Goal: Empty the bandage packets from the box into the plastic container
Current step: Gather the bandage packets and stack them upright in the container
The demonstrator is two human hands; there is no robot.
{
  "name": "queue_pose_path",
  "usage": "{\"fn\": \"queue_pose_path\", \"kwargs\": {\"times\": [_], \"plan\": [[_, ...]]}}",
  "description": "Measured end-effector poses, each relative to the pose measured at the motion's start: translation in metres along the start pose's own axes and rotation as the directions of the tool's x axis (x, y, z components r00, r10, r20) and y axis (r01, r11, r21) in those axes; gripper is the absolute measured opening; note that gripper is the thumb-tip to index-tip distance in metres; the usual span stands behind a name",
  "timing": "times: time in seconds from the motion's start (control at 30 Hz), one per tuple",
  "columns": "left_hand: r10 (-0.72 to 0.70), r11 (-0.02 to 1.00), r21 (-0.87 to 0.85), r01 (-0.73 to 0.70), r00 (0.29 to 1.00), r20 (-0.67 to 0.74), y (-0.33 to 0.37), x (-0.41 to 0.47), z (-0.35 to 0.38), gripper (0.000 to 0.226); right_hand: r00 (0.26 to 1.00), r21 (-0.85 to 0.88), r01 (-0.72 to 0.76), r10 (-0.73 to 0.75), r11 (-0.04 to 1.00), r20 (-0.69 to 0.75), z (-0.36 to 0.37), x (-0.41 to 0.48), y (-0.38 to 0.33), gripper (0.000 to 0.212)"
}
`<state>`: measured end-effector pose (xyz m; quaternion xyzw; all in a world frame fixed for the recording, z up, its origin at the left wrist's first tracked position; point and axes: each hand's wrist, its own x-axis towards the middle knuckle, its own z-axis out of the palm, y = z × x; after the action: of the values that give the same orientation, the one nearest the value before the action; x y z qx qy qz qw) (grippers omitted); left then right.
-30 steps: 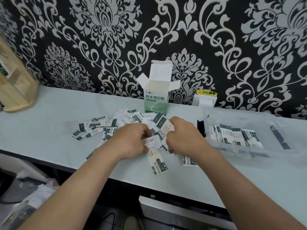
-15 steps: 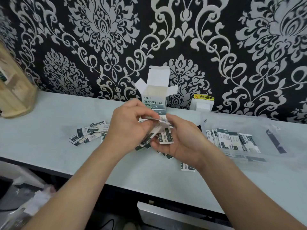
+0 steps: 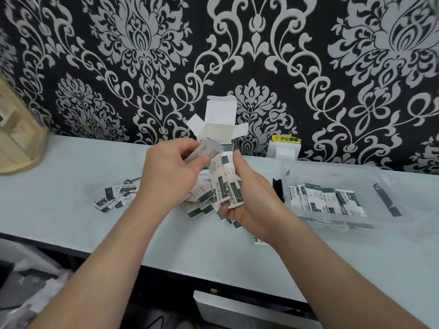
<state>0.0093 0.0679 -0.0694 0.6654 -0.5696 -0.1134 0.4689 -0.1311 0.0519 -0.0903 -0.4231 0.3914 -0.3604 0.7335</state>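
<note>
Tabletop (image 3: 71, 176) with plastic container (image 3: 332, 219) at right, part filled, and the box (image 3: 221, 119) standing open at the far edge. The right hand (image 3: 251, 205) cups a fanned sheaf of bandage packets (image 3: 225, 186), fingers curled beneath it. The left hand (image 3: 168, 172) pinches a single packet (image 3: 204, 150) just above. The packets look light, thin and slick, liable to slide apart, so they are best clamped across the flat faces. Loose packets (image 3: 118, 193) lie at left.
</note>
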Motion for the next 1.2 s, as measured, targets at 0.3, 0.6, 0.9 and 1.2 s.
{"fn": "queue_pose_path", "kwargs": {"times": [0.3,0.6,0.9,1.2], "plan": [[-0.109,0.906,-0.422,0.040,0.984,-0.139,0.002,0.011,0.000,0.021,0.999,-0.005,0.050,-0.050,0.999,0.001,-0.006,-0.001,-0.002,0.025],[0.162,0.954,-0.299,-0.037,0.899,0.407,0.005,0.002,0.025,0.041,0.986,0.262,-0.093,0.051,0.961,0.162,-0.019,-0.006,-0.018,0.053],[0.011,0.656,-0.737,0.161,0.975,0.222,0.026,0.007,0.035,0.023,0.971,0.112,0.003,-0.030,0.994,0.239,-0.025,-0.014,-0.032,0.021],[0.079,0.787,-0.597,-0.156,0.985,-0.154,0.053,0.017,0.056,0.008,0.998,0.203,0.052,-0.056,0.978,0.015,-0.024,-0.012,-0.042,0.018]]}}
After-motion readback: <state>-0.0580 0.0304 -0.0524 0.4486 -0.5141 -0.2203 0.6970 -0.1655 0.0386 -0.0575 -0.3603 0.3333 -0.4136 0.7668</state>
